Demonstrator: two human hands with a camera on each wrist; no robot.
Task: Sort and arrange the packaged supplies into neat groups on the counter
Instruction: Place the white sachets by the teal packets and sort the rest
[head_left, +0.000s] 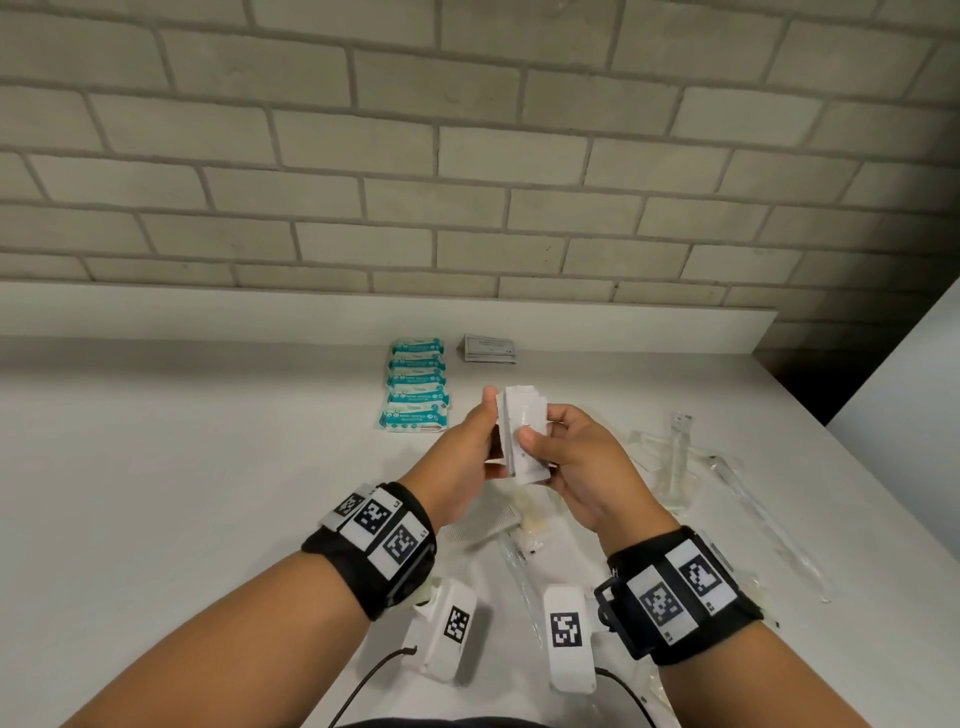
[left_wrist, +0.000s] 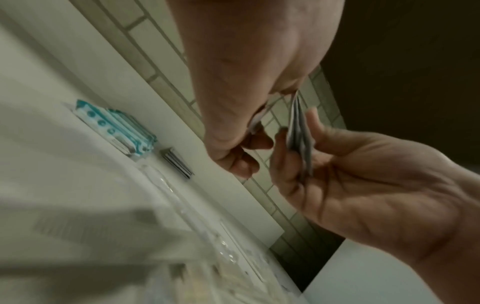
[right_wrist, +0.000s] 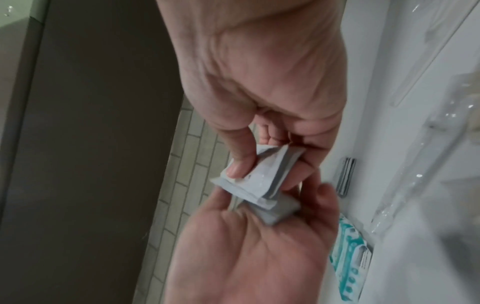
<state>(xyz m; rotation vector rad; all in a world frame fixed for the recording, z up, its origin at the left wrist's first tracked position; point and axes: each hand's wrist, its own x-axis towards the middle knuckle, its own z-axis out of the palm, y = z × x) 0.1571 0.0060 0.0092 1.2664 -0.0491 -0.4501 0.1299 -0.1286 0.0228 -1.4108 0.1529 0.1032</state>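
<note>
Both wrists carry black bands with printed markers. Above the counter (head_left: 156, 467), the left hand (head_left: 467, 457) and the right hand (head_left: 582, 462) hold together one stack of small white packets (head_left: 522, 431). The left fingers curl behind the stack; the right thumb (right_wrist: 240, 156) presses its front. Beyond the fingertips lies a row of teal wipe packs (head_left: 418, 384), and just beside it a small grey stack of sachets (head_left: 488, 349). Right of the right fingers lie clear long wrapped items (head_left: 727, 478).
</note>
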